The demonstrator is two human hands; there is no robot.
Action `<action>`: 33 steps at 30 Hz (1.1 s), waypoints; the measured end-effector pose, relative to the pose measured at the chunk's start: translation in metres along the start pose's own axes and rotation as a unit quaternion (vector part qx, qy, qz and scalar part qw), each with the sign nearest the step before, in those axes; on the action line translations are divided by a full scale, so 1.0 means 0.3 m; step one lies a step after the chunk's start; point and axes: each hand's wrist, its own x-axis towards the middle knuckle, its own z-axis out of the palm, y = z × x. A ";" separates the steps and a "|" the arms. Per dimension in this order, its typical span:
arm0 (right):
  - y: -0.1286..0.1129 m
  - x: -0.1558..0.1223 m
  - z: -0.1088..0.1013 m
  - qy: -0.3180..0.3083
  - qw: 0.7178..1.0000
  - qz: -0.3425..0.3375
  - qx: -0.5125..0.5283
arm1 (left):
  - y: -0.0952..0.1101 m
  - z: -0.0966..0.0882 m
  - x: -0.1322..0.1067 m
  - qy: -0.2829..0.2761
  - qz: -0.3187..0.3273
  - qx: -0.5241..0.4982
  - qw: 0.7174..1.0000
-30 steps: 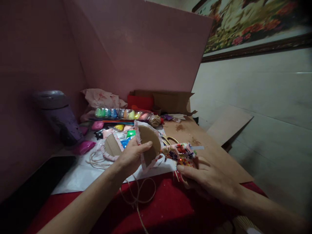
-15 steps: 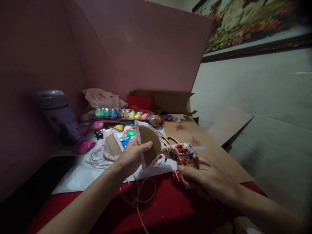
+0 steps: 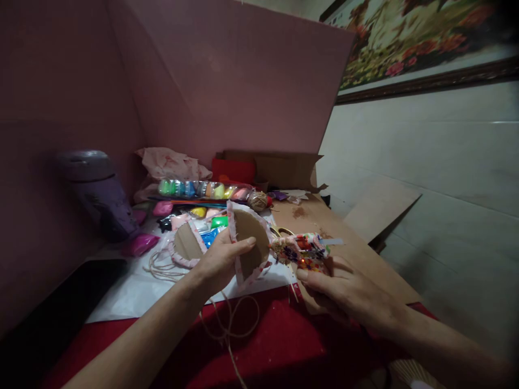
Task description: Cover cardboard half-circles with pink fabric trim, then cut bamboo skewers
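Note:
My left hand (image 3: 221,259) grips a half-round cardboard piece (image 3: 252,237) by its straight side, thumb on the bare brown face. Pink-and-white fabric is folded over the edge of that piece. My right hand (image 3: 340,286) is closed around a glue gun (image 3: 302,251) covered in flower-patterned material, with a small orange light lit on its side. A translucent glue stick (image 3: 334,241) pokes out of its back end. The gun's front points left, close to the cardboard's curved rim; the exact contact is too small to tell. A second fabric-edged cardboard piece (image 3: 187,246) lies left of my left hand.
Twine (image 3: 237,335) hangs over the red cloth (image 3: 279,346). Gold-handled scissors (image 3: 284,231) lie behind the glue gun. Clay packets (image 3: 203,189), a twine ball (image 3: 257,200) and a purple bottle (image 3: 99,194) stand farther back. A black object (image 3: 73,302) is at left, a cardboard sheet (image 3: 365,270) at right.
The cardboard piece has shifted slightly right in my left hand. The glue gun has tipped and risen a little at its back end, still held in my right hand.

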 end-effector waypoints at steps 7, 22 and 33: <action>-0.012 -0.005 -0.012 0.008 0.998 -0.038 -0.051 | -0.003 0.003 0.000 0.000 0.007 0.007 1.000; -0.016 0.005 -0.015 0.016 0.999 -0.040 0.005 | -0.004 0.006 -0.007 -0.030 -0.006 -0.007 1.000; -0.002 0.004 -0.009 0.015 0.999 -0.009 0.047 | 0.001 0.010 -0.008 -0.026 -0.003 0.006 1.000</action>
